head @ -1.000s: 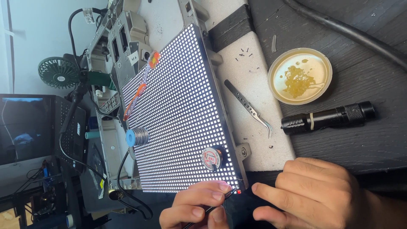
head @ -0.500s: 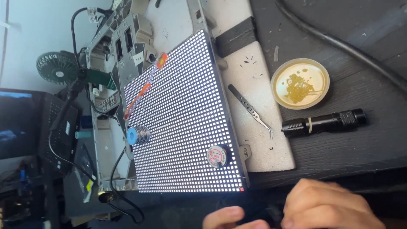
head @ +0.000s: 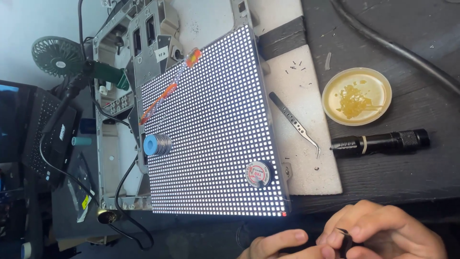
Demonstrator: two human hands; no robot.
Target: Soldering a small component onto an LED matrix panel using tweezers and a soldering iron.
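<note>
Right hand [head: 383, 230]: fingers closed on a small dark part [head: 346, 241].
Left hand [head: 278, 244]: fingers loosely curled, nothing held, at 9 o'clock of it.
Lit panel [head: 211, 124]: at 11 o'clock.

My left hand [head: 278, 244] is cut off by the bottom edge at six o'clock; only a thumb and part of a knuckle show. My right hand [head: 383, 230] runs off the same edge, its fingers [head: 354, 230] pinching a small dark object [head: 346, 242] too hidden to identify. At nine o'clock, the screen [head: 9, 120] is cropped.

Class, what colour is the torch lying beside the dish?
Black torch, seen clearly in the head view.
</note>
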